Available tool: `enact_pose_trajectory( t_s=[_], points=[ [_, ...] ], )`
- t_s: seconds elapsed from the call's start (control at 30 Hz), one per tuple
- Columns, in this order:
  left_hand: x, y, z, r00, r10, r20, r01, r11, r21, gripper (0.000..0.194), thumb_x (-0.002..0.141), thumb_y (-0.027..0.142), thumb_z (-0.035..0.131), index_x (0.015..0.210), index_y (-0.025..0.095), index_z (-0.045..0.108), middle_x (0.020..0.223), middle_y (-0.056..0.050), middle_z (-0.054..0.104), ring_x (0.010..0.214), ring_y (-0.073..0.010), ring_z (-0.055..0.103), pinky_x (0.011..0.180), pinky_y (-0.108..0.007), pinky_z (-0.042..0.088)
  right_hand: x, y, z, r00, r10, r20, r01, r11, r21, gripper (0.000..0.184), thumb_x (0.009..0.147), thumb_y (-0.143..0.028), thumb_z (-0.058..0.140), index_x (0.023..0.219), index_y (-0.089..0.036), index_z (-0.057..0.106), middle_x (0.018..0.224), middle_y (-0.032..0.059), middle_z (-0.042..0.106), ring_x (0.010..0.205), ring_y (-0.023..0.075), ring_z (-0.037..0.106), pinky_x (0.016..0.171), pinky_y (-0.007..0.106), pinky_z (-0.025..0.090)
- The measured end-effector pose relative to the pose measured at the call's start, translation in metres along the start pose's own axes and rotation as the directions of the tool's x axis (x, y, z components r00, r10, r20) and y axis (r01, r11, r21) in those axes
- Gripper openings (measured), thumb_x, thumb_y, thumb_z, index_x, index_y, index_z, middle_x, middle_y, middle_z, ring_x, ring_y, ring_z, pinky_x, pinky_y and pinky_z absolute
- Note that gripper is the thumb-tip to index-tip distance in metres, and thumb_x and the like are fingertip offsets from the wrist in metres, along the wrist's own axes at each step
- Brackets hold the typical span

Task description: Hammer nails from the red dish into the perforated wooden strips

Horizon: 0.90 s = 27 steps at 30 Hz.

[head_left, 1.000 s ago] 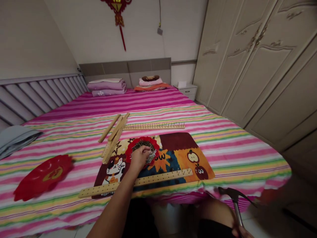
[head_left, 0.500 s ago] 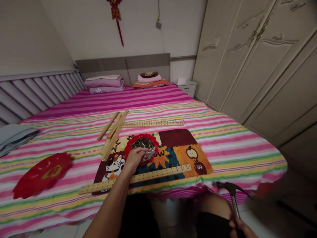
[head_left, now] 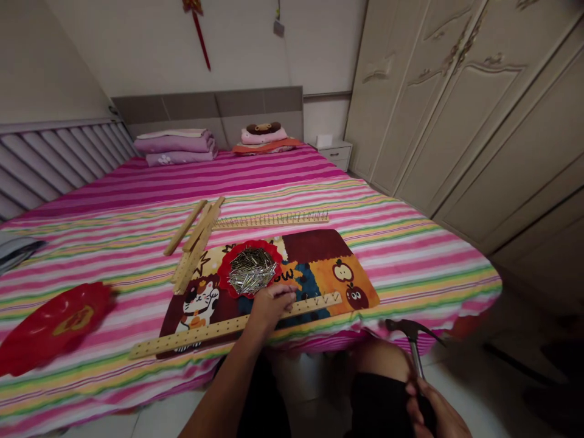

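Well, the strip point(head_left: 219, 330) is lying on the mat point(head_left: 312, 248), nails point(head_left: 252, 271) filling a bowl point(head_left: 224, 275) behind it. By the strip, the left hand point(head_left: 274, 303) is pinching, on what I can't tell; setting nails upright probably works best. The right hand point(head_left: 435, 410) is gripping a hammer point(head_left: 412, 329).

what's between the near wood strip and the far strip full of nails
Head view: mat, red bowl of nails on it, then bedspread; the left hand partly hides the near strip.
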<state>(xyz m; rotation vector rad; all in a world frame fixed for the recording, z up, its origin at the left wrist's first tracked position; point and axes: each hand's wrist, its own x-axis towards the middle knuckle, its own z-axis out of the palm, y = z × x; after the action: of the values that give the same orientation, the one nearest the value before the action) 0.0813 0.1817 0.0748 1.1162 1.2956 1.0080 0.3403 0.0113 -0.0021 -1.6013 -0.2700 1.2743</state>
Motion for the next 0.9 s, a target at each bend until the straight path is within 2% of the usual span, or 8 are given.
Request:
enact_pose_trajectory(
  t_s=[0.07,0.13,0.27,0.37,0.67,0.9],
  points=[
    [-0.003,-0.009,0.011,0.998,-0.066,-0.008,0.065,0.994,-0.082,0.021,0.055,0.024,0.067,0.074,0.015,0.066,0.055,0.003,0.058,0.050,-0.0088,0.052,0.052,-0.022,0.045,-0.001,0.000,0.000,1.000,-0.006,0.006,0.006,1.000,-0.003,0.048,0.064,-0.065,0.060,0.081,-0.022,0.050,0.047,-0.0074,0.045,0.033,0.0064,0.028,0.026,0.016,0.019],
    [-0.005,-0.018,0.019,0.997,-0.052,-0.055,0.048,0.996,-0.072,0.019,0.054,0.024,0.067,0.070,0.016,0.062,0.055,0.004,0.058,0.051,-0.0096,0.053,0.051,-0.022,0.045,-0.002,-0.001,0.000,1.000,-0.019,0.005,0.019,1.000,-0.012,0.046,0.066,-0.064,0.059,0.082,-0.022,0.050,0.047,-0.0076,0.044,0.033,0.0065,0.028,0.026,0.016,0.020],
    [-0.007,-0.026,0.026,0.994,0.045,-0.095,-0.031,0.990,0.141,0.012,0.060,0.028,0.064,0.064,0.018,0.059,0.054,0.005,0.057,0.051,-0.0094,0.052,0.051,-0.021,0.041,-0.006,-0.004,0.003,1.000,-0.016,-0.007,0.016,1.000,-0.011,0.042,0.069,-0.061,0.057,0.082,-0.021,0.051,0.049,-0.0079,0.043,0.033,0.0056,0.028,0.027,0.016,0.020],
    [-0.008,-0.026,0.028,0.991,0.077,-0.107,-0.046,0.962,0.267,0.009,0.063,0.027,0.062,0.065,0.018,0.060,0.055,0.005,0.058,0.056,-0.0103,0.054,0.055,-0.021,0.041,-0.008,-0.006,0.004,1.000,-0.020,-0.006,0.020,1.000,-0.004,0.042,0.068,-0.060,0.058,0.082,-0.021,0.050,0.049,-0.0080,0.043,0.033,0.0054,0.028,0.027,0.016,0.019],
    [-0.008,-0.030,0.033,0.987,0.137,-0.086,-0.091,0.911,0.402,0.006,0.069,0.024,0.057,0.068,0.019,0.061,0.062,0.004,0.063,0.063,-0.0105,0.058,0.063,-0.021,0.042,-0.005,-0.003,0.003,1.000,-0.023,-0.003,0.023,1.000,0.001,0.042,0.067,-0.060,0.059,0.082,-0.022,0.050,0.049,-0.0081,0.043,0.032,0.0062,0.029,0.026,0.016,0.019],
    [-0.009,-0.037,0.036,0.974,0.216,-0.069,-0.144,0.825,0.547,0.005,0.072,0.021,0.057,0.070,0.019,0.061,0.059,0.004,0.056,0.059,-0.0103,0.053,0.059,-0.021,0.038,-0.005,-0.002,0.002,1.000,-0.014,-0.023,0.014,1.000,0.001,0.043,0.068,-0.061,0.059,0.082,-0.021,0.051,0.047,-0.0077,0.044,0.033,0.0060,0.028,0.026,0.016,0.019]
  ],
)
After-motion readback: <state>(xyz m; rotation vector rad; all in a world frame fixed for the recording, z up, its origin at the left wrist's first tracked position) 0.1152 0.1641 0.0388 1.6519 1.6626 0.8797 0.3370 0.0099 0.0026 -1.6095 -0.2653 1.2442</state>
